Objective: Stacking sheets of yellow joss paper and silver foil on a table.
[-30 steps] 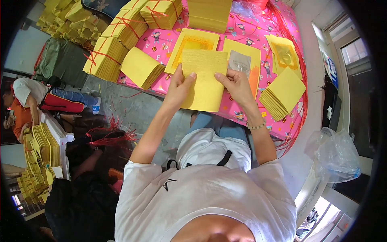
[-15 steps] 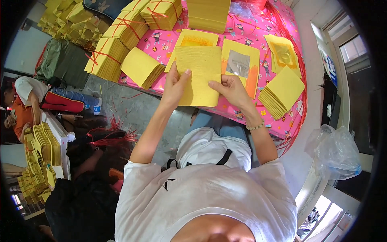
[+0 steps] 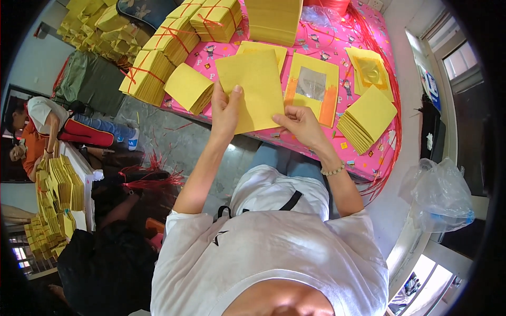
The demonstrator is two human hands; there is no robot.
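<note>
A yellow paper sheet or thin stack [image 3: 254, 92] is held up over the table's front edge, tilted a little to the left. My left hand [image 3: 225, 111] grips its left side, thumb on the face. At the lower right corner, my right hand [image 3: 301, 125] pinches it between thumb and fingers. Behind it lies a yellow sheet with a silver square and orange edge [image 3: 311, 87]. Another yellow sheet [image 3: 279, 52] is partly hidden. A small fanned stack of yellow paper [image 3: 367, 119] rests to the right, and a folded yellow stack [image 3: 188, 87] to the left.
Yellow bundles tied with red string [image 3: 150, 76] line the left of the pink patterned table [image 3: 221, 48]. A tall yellow stack [image 3: 274, 21] stands behind. Red strings [image 3: 392, 105] hang along the right edge. At far left, a person [image 3: 50, 118] works by more yellow stacks [image 3: 63, 184].
The held yellow paper has tilted to the left, and its top has shifted left. My right hand has moved down to its lower corner. The left hand keeps its grip.
</note>
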